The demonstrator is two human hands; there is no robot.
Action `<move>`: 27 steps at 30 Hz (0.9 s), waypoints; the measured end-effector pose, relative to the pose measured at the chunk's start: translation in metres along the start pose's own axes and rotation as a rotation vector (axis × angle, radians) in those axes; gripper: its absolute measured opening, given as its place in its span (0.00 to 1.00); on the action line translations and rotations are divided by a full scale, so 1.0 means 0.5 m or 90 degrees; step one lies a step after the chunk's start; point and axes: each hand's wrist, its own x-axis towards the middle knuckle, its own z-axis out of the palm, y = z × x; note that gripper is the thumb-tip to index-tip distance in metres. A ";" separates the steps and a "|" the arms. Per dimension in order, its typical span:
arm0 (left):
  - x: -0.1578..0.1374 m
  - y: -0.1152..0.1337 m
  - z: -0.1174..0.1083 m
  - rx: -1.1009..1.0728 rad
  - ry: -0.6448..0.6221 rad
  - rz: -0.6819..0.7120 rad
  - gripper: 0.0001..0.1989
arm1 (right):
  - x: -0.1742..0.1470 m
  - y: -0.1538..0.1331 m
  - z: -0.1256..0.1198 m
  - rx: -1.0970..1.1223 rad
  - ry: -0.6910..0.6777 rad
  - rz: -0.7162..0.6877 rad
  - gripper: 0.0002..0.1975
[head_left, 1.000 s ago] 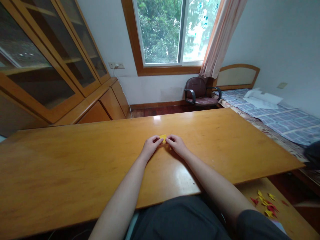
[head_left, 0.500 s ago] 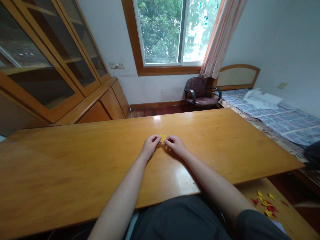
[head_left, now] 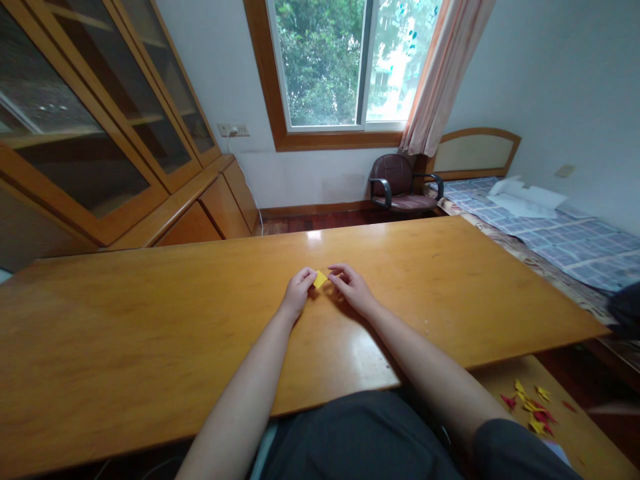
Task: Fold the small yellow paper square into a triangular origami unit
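A small square of folded yellow paper is held just above the wooden table. My left hand pinches it by its left side between thumb and fingers. At the paper's right corner is my right hand, its index finger lifted apart from the thumb. The fingertips are right by that corner; whether one touches it is too small to tell.
Several yellow and red folded paper pieces lie on a lower wooden surface at the right. Beyond the table stand a glass-door cabinet, a maroon armchair and a bed.
The paper has shifted slightly left and turned, showing more of its face. My right hand's index finger has spread away from the thumb, while my left hand keeps its pinch.
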 end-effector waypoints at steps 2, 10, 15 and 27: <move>0.000 -0.001 0.000 0.014 -0.004 0.004 0.13 | -0.001 -0.001 -0.001 -0.024 -0.017 -0.019 0.14; 0.002 -0.008 -0.001 0.073 -0.015 0.034 0.13 | -0.003 -0.002 -0.003 -0.053 -0.029 -0.034 0.12; -0.001 0.002 0.003 0.136 -0.014 0.046 0.14 | -0.008 -0.011 -0.002 -0.061 -0.038 -0.039 0.11; -0.003 0.014 0.008 0.068 -0.006 0.029 0.14 | -0.002 0.000 -0.001 -0.104 0.003 -0.061 0.08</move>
